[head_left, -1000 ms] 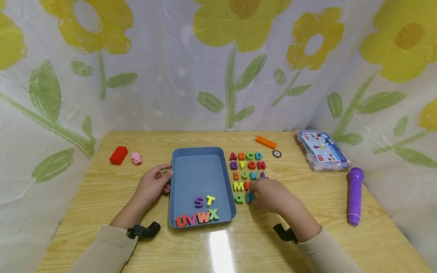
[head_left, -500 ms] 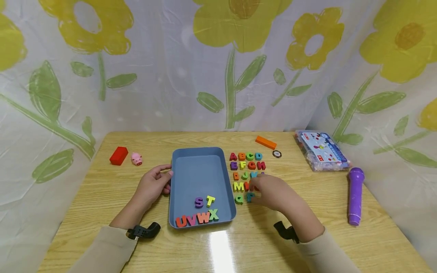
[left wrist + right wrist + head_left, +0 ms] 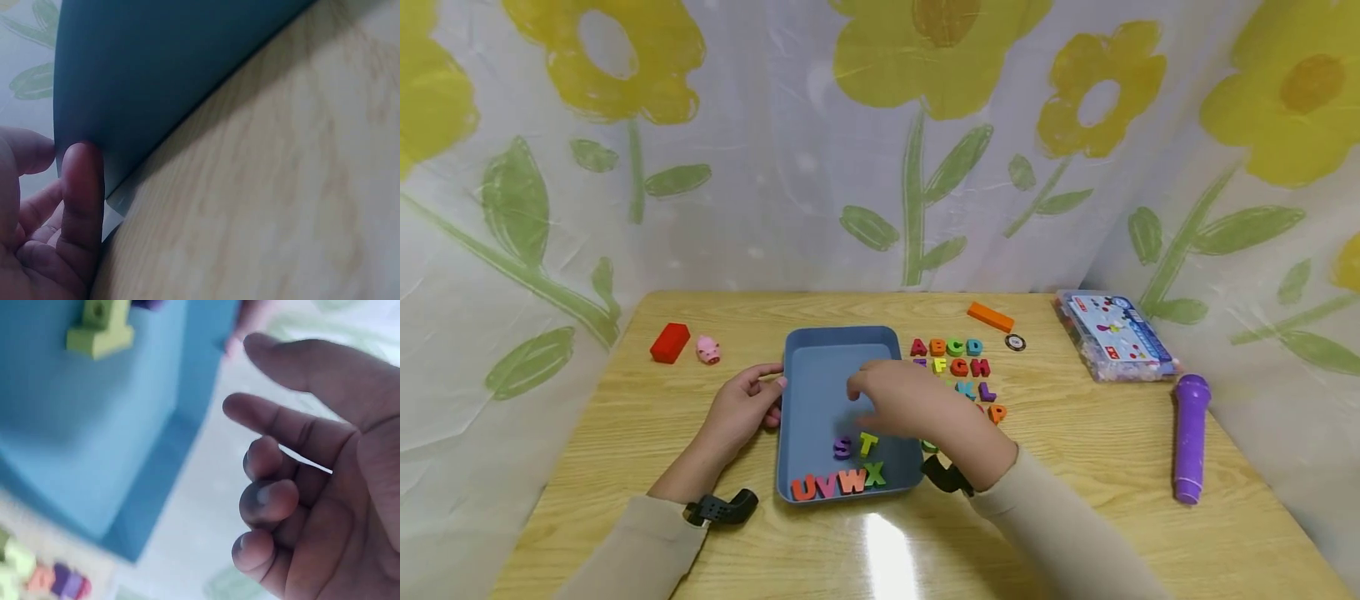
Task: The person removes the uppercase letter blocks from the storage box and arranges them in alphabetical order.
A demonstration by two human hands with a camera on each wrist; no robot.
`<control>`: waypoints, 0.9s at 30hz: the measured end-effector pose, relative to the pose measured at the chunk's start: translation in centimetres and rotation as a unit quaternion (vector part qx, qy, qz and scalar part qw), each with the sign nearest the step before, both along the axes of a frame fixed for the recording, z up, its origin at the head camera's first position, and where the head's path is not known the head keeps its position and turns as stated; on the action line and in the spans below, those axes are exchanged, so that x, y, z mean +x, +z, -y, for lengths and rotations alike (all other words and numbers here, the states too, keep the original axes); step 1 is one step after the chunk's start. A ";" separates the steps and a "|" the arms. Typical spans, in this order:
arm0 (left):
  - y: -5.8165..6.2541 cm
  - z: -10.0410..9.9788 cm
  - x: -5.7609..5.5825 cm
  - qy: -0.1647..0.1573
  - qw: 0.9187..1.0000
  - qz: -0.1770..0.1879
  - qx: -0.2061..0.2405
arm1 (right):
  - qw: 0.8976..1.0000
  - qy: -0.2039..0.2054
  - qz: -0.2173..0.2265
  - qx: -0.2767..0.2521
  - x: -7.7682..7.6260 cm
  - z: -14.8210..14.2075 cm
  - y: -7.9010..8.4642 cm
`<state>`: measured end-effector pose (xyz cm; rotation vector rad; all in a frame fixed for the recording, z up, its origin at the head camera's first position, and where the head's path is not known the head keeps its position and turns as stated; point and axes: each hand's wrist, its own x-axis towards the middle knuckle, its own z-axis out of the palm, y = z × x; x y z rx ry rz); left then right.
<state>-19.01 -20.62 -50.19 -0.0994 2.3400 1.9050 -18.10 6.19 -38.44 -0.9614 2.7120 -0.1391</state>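
Note:
A blue-grey tray (image 3: 817, 337) lies on the table, with several coloured letters in its near part, including a yellow T (image 3: 868, 443) and a purple S (image 3: 842, 448). Fingertips of my left hand (image 3: 741, 407) touch the tray's left wall; the left wrist view has them against the outer side and rim. My right hand (image 3: 901, 398) hovers over the tray's middle, above the T. In the right wrist view its thumb and loosely bent fingers stand apart with nothing between them. Rows of letters (image 3: 958, 367) lie right of the tray, the lower ones partly hidden by the right wrist.
A red block (image 3: 670, 342) and a pink pig (image 3: 707, 349) lie at the left. Toward the back right are an orange block (image 3: 990, 317), a round chip (image 3: 1015, 342) and a clear plastic box (image 3: 1116, 337). A purple microphone (image 3: 1191, 437) lies farther right.
My right hand has moved left, from the letter rows to over the tray. The left hand keeps its place at the tray wall. The view has shifted slightly.

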 end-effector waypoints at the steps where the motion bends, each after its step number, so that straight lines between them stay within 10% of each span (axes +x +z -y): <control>1: 0.0 0.0 0.0 -0.001 1.000 0.000 0.001 | 1.000 0.010 0.002 0.012 -0.2 0.7 -0.3; 27: -0.4 0.1 -0.3 -0.002 1.000 -0.008 -0.003 | 0.996 0.045 0.003 0.071 0.1 3.0 -2.3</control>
